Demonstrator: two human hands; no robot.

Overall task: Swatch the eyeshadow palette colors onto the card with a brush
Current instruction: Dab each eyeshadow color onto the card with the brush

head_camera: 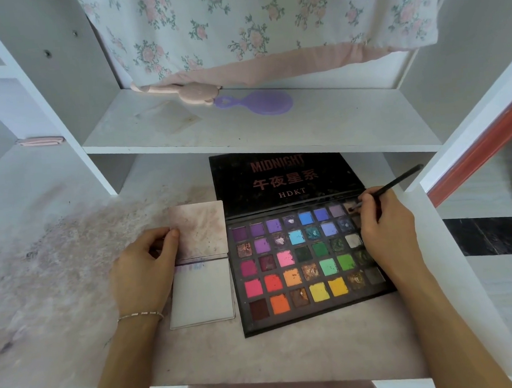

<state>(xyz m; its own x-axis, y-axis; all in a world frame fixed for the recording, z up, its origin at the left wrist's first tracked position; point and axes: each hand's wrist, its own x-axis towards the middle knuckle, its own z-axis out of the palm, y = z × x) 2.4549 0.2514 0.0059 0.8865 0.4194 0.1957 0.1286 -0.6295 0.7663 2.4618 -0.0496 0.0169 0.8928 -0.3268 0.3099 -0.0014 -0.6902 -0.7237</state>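
Eyeshadow palette (307, 265): a black, hinged case lying open on the stained white desk surface (74, 280), below a white shelf (244, 125). The lid (281, 180) lies flat at the far side and carries red lettering reading "MIDNIGHT", a row of Chinese characters, and "HDKT". The pan tray holds a grid of square pans: purples and blues in the far rows, pinks, greens and teal in the middle, reds, oranges and yellows in the near rows. Several pans show worn or broken centres. The tray's long axis runs left to right, turned slightly so that its right end sits farther from the person.

Brush (389, 185): thin, with a dark handle. The right hand (386, 231) pinches it low on the handle, fingers curled around it. The hand lies over the right edge of the tray. The bristle tip points left and down and meets a pan at the far right corner of the tray; the handle end points up and to the right, toward the white side panel.

Card (200, 266): a white, two-panel folded piece, lying just left of the palette, with its long axis running away from the person. The far panel is smudged pinkish-grey; the near panel is mostly clean, with faint purple marks near the fold. The left hand (145, 266) holds the card's left edge, the thumb resting on the far panel and the fingers curled at the edge. A thin bracelet (141, 316) circles that wrist.

A purple hand mirror (258, 103) lies on the shelf.
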